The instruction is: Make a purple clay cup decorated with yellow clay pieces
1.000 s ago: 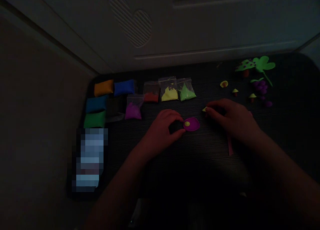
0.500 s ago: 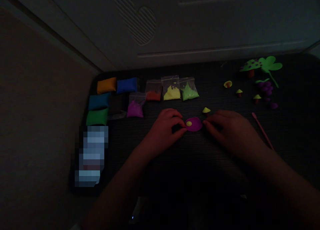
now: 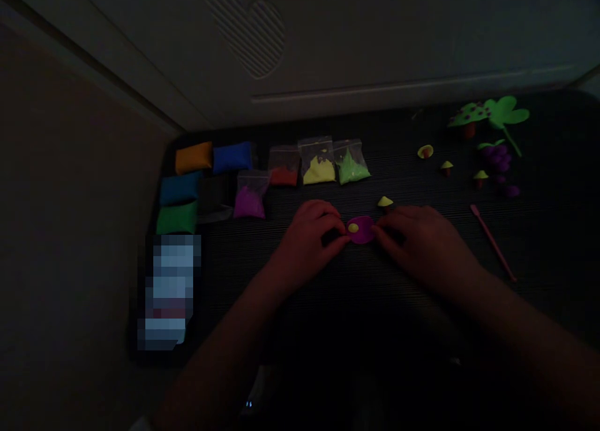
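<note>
A flat purple clay disc (image 3: 360,229) with a small yellow dot on it lies on the dark mat (image 3: 328,293). My left hand (image 3: 312,237) pinches its left edge with thumb and fingers. My right hand (image 3: 422,240) holds its right edge, fingers curled. A small yellow clay cone (image 3: 385,201) sits just behind the disc, free of both hands. The light is very dim.
Clay packs in orange, blue, teal and green (image 3: 197,181) and small bags of purple, red, yellow and green clay (image 3: 319,165) line the back left. Small clay mushrooms, grapes and a leaf (image 3: 487,137) stand at the back right. A pink stick tool (image 3: 492,240) lies to the right. A blurred object (image 3: 169,290) sits at the left.
My right hand let go of the yellow cone behind the disc and moved left and down to the disc's right edge. The pink stick came into sight. My left hand stayed.
</note>
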The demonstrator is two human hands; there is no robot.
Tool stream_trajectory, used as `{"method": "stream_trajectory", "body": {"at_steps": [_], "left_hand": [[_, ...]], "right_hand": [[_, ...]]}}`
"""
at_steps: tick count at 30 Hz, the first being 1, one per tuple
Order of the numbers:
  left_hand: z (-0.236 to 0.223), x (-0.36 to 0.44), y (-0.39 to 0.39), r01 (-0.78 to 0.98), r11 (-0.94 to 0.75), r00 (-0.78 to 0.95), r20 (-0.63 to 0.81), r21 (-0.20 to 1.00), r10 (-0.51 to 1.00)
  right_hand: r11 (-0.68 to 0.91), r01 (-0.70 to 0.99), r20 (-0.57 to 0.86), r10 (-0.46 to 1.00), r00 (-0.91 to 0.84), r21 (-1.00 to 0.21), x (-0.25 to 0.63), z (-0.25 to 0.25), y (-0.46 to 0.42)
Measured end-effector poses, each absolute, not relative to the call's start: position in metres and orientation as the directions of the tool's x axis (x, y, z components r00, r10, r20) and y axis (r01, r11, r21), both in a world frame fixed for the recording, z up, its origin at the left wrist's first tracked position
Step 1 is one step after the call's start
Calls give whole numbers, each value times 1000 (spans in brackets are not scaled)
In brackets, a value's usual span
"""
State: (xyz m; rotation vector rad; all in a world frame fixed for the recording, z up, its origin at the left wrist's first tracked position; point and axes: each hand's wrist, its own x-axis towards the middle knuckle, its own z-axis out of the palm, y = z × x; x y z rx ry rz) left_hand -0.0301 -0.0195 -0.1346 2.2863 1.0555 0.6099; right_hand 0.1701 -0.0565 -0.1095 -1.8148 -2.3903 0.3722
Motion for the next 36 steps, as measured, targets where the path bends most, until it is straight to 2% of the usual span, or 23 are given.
{"method": "stream_trajectory", "body": {"at_steps": [3, 9, 19, 29, 36], "left_hand": [[-131, -32, -19, 537, -575, 608, 190, 617, 771], [-128, -32, -24, 506, -697, 676, 267, 508, 686], [-133, -24, -31, 555, -765, 705, 303, 327, 641], [-132, -25, -30, 556, -767, 705, 307, 322, 640], [-133, -24, -30, 561, -762, 706, 294, 323, 644]], "right_hand": [[265, 916, -29, 957, -287, -301, 174, -107, -57], [459, 836, -39, 870, -492, -302, 179, -106, -57], [441, 844, -84, 871, -485, -304, 172, -114, -57], [450, 827, -30, 873, -487, -336, 168, -117, -58], [424, 825, -50, 879, -474, -373, 168, -117, -57]]}}
